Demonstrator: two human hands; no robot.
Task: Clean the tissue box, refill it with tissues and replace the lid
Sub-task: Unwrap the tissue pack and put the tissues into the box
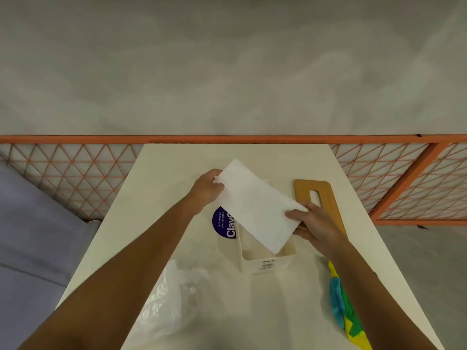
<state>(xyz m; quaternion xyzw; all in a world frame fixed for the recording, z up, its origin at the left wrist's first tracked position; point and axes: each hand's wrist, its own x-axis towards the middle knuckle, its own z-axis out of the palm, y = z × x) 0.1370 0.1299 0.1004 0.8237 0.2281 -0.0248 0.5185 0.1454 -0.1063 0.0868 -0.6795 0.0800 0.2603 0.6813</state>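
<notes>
Fingers (294,214) of my right hand (316,224) pinch tissues (255,210) at 4 o'clock end; left hand (207,188) grips 10 o'clock end. Tissues held over open box (267,261), long axis 10-to-4; box runs 12-to-6. Likely need: twist clockwise, lower. Right hand nearer box. Lid (326,195) off, at 2 o'clock.

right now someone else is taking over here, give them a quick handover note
Left hand grips the far end of the white rectangular stack of tissues; right hand grips its near end.
The stack hangs tilted over the open white plastic tissue box, not yet seated.
The slotted wooden lid lies on the white table right of the box.
The blue, green and yellow cloth lies by the table's right edge; wiping looks finished.
Left: lower the tissues in, refit the lid.
</notes>
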